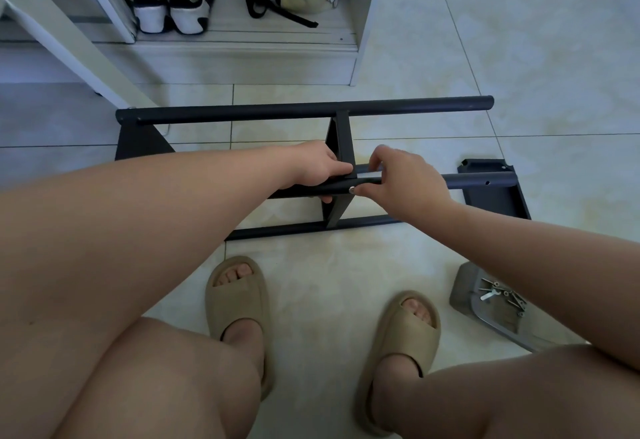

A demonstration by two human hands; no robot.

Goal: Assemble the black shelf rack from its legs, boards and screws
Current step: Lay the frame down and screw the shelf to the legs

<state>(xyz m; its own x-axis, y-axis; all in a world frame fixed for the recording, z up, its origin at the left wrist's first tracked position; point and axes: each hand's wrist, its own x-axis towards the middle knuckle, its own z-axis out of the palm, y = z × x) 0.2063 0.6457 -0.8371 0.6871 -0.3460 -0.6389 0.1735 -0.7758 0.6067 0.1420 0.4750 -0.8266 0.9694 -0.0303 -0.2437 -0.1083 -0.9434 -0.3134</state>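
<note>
The partly built black rack lies on its side on the tiled floor. A far leg tube point(277, 111) and a near leg tube point(287, 229) are joined by an upright black board point(341, 147). My left hand point(317, 168) grips a third black tube point(485, 180) where it meets that board. My right hand point(403, 175) pinches a silver screw point(351, 190) at the tube's side. A loose black board point(498, 196) lies on the floor at the right. Another black board point(138, 146) is partly hidden behind my left arm.
A grey plastic bag point(485, 303) with several screws and a small wrench point(488, 296) lies at the lower right. My feet in beige slippers point(239, 300) stand near the rack. A white cabinet point(242, 57) holding shoes and a bag stands behind.
</note>
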